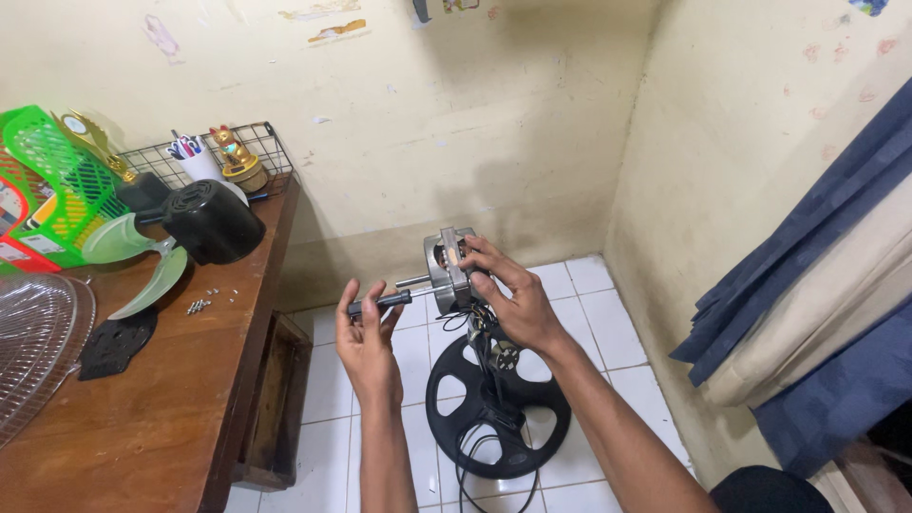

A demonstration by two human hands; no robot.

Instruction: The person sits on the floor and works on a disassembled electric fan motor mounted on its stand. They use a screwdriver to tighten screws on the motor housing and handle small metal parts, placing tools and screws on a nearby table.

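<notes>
My right hand (511, 294) grips a bare metal fan motor (446, 266) from the right, holding it in the air above the floor. My left hand (366, 337) pinches the black handle of a screwdriver (380, 303), whose shaft points right at the motor's front face, beside the motor's shaft. Below the motor stands the fan's round black base (494, 404) with a short stand and a black cable trailing on the white tiles.
A wooden table (161, 399) at left carries a black fan motor cover (214, 220), a green fan blade (142, 261), loose screws (199, 305), a wire fan guard (38, 342), a green basket (52, 185) and a wire rack. Blue and beige curtains (817, 313) hang at right.
</notes>
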